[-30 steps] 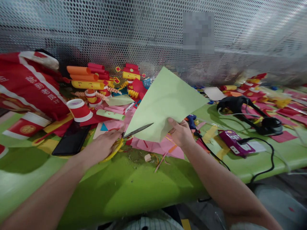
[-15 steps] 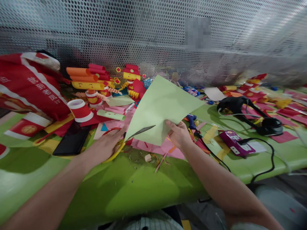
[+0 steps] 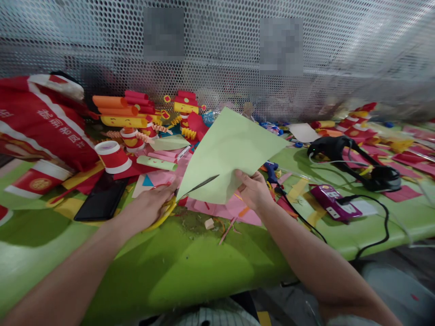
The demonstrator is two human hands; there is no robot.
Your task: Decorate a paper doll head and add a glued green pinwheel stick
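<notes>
A pale green sheet of paper (image 3: 234, 145) is held up off the table, its near edge pinched between thumb and fingers of my right hand (image 3: 253, 188). My left hand (image 3: 154, 203) grips the handles of a pair of scissors (image 3: 202, 183), red and yellow at the loops. One dark blade lies across the sheet's face near its left corner; the other blade is hidden behind the paper. Under the sheet are pink paper pieces (image 3: 244, 210) and a small pale block (image 3: 209, 223).
A black phone (image 3: 102, 197) and red-and-white paper cups (image 3: 113, 157) stand left, before a red bag (image 3: 50, 122). Paper figures (image 3: 185, 106) line the mesh wall. To the right are a purple power adapter (image 3: 335, 203) with a cable and a black headset (image 3: 353, 163).
The visible scissor blade has tilted slightly, and the left hand's grip looks a little tighter. The sheet and my right hand have stayed nearly in place.
</notes>
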